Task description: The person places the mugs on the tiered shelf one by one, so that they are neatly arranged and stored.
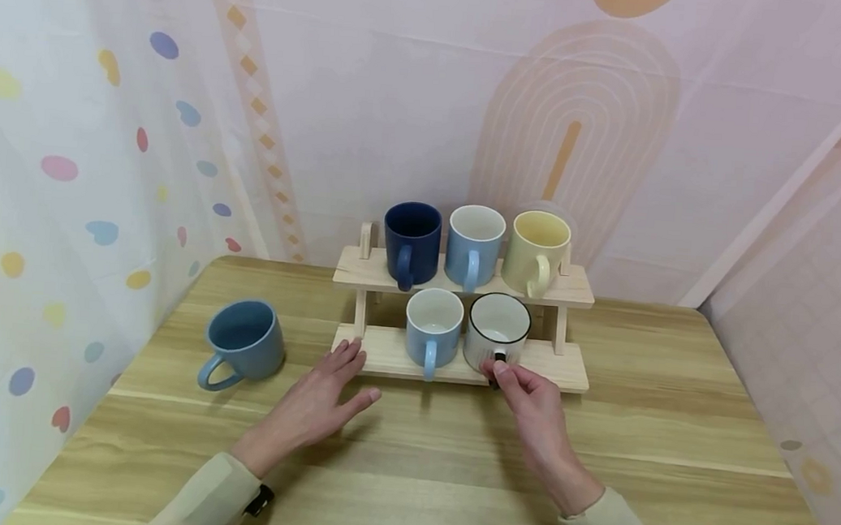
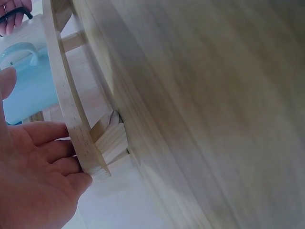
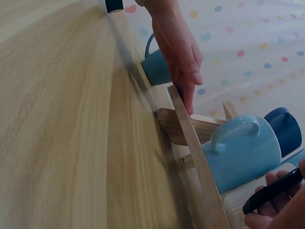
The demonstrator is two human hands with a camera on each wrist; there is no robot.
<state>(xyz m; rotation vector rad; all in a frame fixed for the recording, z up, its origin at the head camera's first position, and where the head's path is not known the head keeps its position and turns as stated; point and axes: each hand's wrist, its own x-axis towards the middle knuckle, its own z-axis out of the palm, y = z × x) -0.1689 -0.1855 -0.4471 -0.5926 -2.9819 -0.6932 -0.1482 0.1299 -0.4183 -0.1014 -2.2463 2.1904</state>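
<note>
My right hand pinches the black handle of a white mug with a black rim. This mug stands upright on the lower tier of a wooden two-tier rack. Right beside it on the same tier is a light blue mug, handle facing front. My left hand has its fingers extended, touching the lower tier's left front end. In the left wrist view, those fingers lie against the board's edge with no mug held.
On the upper tier stand a navy mug, a light blue mug and a pale yellow mug. A grey-blue mug stands on the wooden table, left of the rack. Patterned curtains hang behind and at both sides.
</note>
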